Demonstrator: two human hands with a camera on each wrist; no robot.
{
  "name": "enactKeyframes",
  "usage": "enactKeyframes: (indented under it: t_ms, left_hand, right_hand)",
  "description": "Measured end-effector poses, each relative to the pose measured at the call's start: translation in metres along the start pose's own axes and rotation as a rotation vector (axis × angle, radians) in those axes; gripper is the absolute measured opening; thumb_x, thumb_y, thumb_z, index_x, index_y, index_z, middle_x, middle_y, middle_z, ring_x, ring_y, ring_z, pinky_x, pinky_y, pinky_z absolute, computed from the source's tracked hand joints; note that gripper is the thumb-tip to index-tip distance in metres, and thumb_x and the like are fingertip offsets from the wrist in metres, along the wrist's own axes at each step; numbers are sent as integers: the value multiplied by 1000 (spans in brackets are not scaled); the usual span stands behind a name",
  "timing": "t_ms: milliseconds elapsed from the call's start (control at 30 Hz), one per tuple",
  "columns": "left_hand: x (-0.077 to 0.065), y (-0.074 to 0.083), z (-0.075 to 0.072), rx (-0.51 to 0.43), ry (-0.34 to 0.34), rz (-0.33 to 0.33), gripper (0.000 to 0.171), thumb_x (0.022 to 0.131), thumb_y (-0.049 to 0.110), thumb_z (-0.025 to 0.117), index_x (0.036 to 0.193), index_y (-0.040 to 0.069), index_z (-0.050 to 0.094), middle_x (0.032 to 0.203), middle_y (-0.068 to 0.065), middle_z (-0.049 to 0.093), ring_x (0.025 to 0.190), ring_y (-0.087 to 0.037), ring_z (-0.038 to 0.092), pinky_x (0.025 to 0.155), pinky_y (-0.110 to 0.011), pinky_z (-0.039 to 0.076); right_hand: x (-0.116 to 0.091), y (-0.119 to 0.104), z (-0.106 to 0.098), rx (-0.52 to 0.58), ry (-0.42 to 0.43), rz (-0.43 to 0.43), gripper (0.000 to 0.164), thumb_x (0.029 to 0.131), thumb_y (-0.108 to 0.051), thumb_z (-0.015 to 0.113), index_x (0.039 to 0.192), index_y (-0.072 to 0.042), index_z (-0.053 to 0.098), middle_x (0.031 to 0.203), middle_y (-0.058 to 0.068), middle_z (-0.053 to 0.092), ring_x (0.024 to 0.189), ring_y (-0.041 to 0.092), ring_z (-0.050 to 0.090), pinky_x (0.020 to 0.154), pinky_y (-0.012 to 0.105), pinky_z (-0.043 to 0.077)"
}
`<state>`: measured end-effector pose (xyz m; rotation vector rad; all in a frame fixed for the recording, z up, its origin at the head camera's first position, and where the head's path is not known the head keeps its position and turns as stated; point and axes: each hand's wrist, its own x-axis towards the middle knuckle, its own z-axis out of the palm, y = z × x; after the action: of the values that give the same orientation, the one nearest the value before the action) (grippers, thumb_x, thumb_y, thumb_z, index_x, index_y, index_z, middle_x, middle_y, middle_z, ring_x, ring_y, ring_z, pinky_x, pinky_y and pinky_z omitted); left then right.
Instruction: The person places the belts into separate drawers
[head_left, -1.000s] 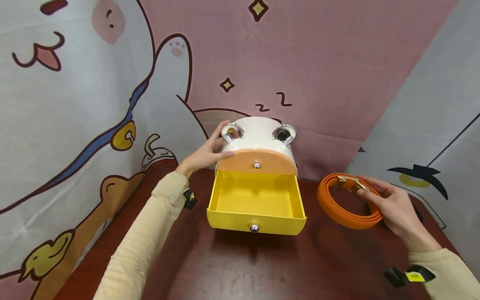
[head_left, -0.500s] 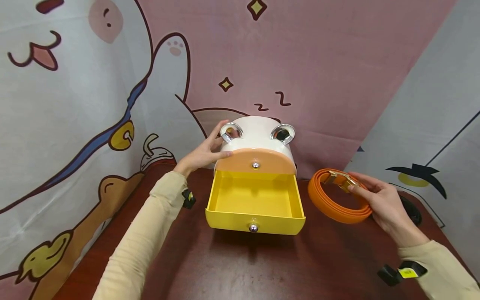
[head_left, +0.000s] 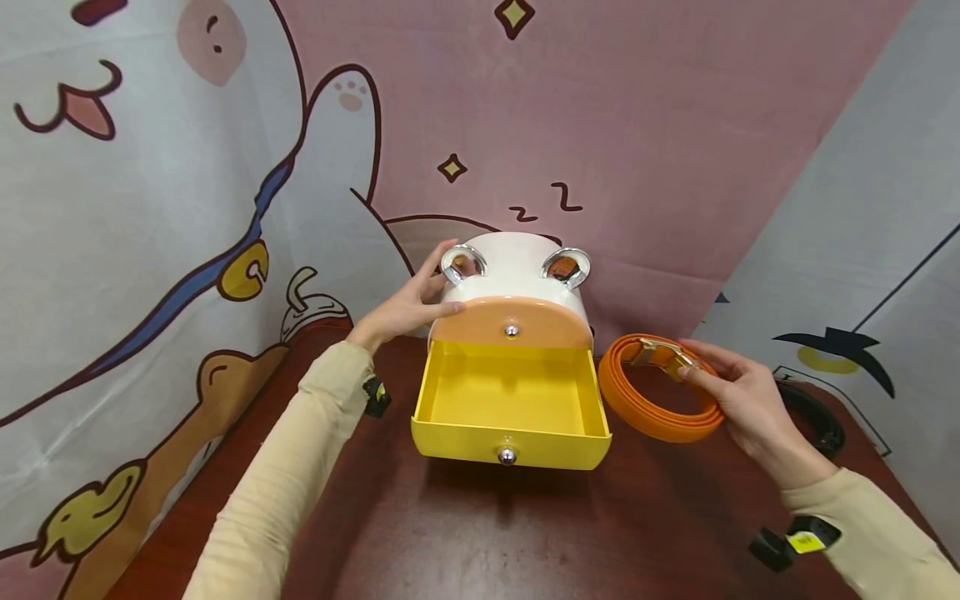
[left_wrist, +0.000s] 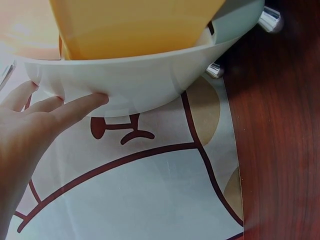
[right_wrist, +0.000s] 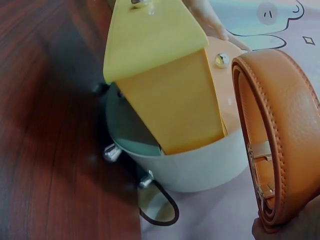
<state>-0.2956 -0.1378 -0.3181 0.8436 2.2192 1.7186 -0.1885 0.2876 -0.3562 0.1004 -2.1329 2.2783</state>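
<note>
The coiled orange belt (head_left: 663, 426) is hanging just right of the white cabinet (head_left: 516, 267), and the right hand (head_left: 753, 410), farther right of the cabinet, is pinching it near the buckle (head_left: 679, 364). The left hand (head_left: 405, 313) is resting spread against the cabinet's left side.

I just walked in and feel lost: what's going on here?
A person's right grip holds a coiled orange belt by its buckle side, just right of the pulled-out yellow drawer. The left grip rests against the side of the white cabinet. At this moment the belt is outside the drawer.
</note>
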Motion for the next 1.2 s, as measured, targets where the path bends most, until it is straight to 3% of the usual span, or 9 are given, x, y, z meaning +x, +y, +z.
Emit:
enactKeyframes:
  t_ms: [233,433,667,933,1200]
  left_hand:
    - [9,-19,-5,-6,2,-5,92,92,5,65,155,32,3,153,-19,28,129,-32,44,98,-47,43]
    - [11,-24,-7,8,13,5,92,92,10,67,154,38,6,153,-14,32,129,-28,45,97,-47,44]
    - [10,-25,-8,26,8,17,89,92,14,68,152,46,10,151,-12,35,127,-26,47,96,-46,45]
    - [10,-26,-8,9,4,14,90,92,11,67,152,45,9,151,-13,36,124,-27,49,93,-44,47]
    - [10,-23,-8,-15,-2,3,92,93,6,64,154,39,4,151,-16,34,122,-32,50,88,-45,51]
  right_hand:
    - [1,-1,6,-3,-16,15,33,90,-8,70,120,-21,69,99,-4,68,85,8,66,63,22,55]
    - [1,-3,13,-63,-15,6,40,90,-10,69,130,-13,61,100,-7,68,84,7,66,61,22,54]
    - [2,-5,23,-77,-23,-1,30,91,-8,68,117,-23,66,100,-6,67,82,8,66,62,22,54]
    - [3,-7,33,-147,-32,7,52,92,-13,68,138,-1,49,104,-8,65,85,7,65,65,22,55]
    - [6,-6,47,-151,-69,5,58,92,-13,68,141,6,43,106,-7,65,87,8,65,68,22,55]
